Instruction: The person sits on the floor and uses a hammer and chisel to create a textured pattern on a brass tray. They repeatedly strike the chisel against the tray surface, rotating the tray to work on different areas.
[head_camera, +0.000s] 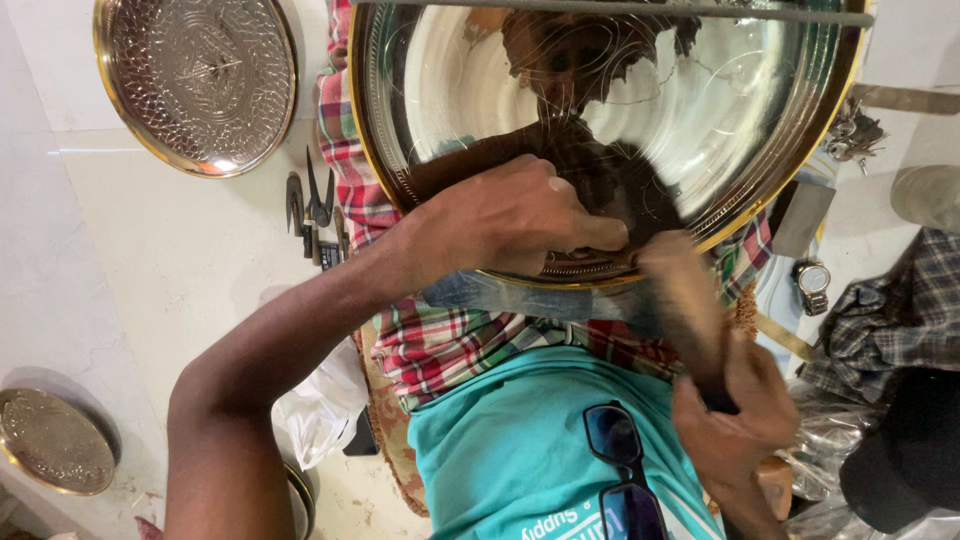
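Nearest cam: teal shirt (520, 450) w/ dark sunglasses (615, 465) hung at the collar. R hand (735, 420) low right, fist closed round a dark handle; tool (675, 295) blurred in motion, head aimed at the near rim of the big plate. Looks like a brush or mallet, can't tell which.

L hand (510, 215) mid-frame, fingers curled & pinching the lower rim of the large shiny metal plate (740, 120), thumb over the edge. Plate sits tilted on the lap, over a red-green checked cloth (440, 340); gold edge, patterned border, mirror-bright centre.

Handling, judged: stiff sheet metal, prob. fairly heavy for its width; polished face slick & easy to scuff or fingermark. Best hold = the rim, as L hand has it, w/ lap under for support. Grip on the flat face would slip.

Further out: pliers & small hand tools (315, 210) on the pale floor, left of the cloth. Wristwatch (812, 280) at right. Engraved round plate (195, 80) top left; smaller embossed plate (55, 440) bottom left. White plastic bag (320, 410) by the L elbow.
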